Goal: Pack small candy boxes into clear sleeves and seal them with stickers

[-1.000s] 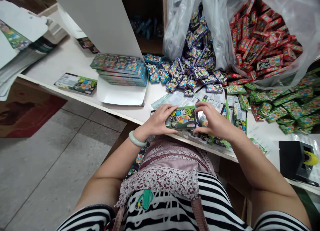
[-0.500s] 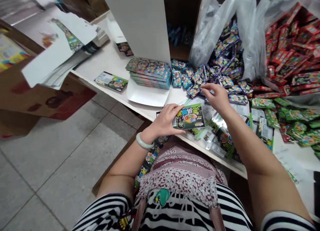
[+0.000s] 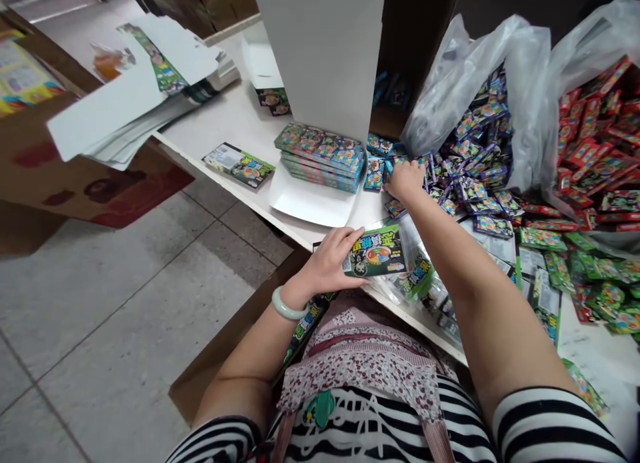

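Observation:
My left hand (image 3: 333, 264) grips a flat black and green candy bag (image 3: 381, 255) at its left end, thumb below and fingers above, over the table's front edge. My right hand (image 3: 407, 181) is down among small blue and purple candy packets (image 3: 467, 153), its fingers bent. What its fingertips close on is hidden. A small blue packet (image 3: 373, 175) lies just left of those fingers. More printed bags and clear plastic (image 3: 417, 279) lie under my right forearm.
Stacked packets (image 3: 320, 153) stand in an open white carton (image 3: 313, 203). A single flat bag (image 3: 239, 164) lies left of it. Red packets (image 3: 600, 149) and green packets (image 3: 605, 269) are piled at right. White card sheets (image 3: 115, 123) overhang the table at left, above a cardboard box (image 3: 95, 189).
My right hand has moved left, its fingers now lowered among the blue and purple packets. My left hand keeps the candy bag in nearly the same place. The camera view has shifted slightly.

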{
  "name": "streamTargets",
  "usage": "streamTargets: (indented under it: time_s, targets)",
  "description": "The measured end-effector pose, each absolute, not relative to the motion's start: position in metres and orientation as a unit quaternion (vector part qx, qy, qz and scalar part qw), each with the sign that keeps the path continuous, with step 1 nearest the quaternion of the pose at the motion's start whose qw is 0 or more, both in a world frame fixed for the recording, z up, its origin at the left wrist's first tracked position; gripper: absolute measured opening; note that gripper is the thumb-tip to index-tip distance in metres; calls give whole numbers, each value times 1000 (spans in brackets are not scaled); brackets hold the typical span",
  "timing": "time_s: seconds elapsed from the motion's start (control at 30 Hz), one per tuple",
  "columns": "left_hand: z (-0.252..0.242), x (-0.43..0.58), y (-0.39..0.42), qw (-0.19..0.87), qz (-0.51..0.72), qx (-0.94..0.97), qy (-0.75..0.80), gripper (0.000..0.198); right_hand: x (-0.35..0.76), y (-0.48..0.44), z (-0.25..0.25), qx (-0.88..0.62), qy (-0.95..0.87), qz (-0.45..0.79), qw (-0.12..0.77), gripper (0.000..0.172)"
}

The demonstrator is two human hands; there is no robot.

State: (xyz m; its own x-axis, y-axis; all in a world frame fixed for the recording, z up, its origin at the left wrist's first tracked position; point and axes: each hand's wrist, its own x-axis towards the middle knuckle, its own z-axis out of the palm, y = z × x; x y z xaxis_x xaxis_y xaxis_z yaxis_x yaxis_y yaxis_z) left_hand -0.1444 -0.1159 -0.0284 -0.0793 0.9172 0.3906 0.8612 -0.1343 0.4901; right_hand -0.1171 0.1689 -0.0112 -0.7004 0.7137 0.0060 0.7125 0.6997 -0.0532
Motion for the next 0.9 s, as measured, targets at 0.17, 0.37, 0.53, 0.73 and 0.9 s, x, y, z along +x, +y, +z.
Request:
streamTargets:
  time_s: [0.17, 0.37, 0.53, 0.73, 0.9]
  targets:
    - [-29, -150, -119, 37, 344, 666, 661, 105, -76, 176, 5, -376, -895, 213, 108, 40]
    - [-29, -153, -115, 23, 347, 670, 656, 103, 57, 189, 32, -234, -882, 405, 66, 42]
    - [-30, -135, -92, 52, 333, 713, 615, 105, 132, 190, 33, -259, -906, 315, -114, 41]
    - [-35, -117, -74, 73, 322, 734, 594, 105, 174, 147, 4, -322, -936, 141, 20, 66]
    - [-33, -109, -67, 100, 301, 753, 577, 107, 194, 135, -7, -274, -941, 196, 34, 65]
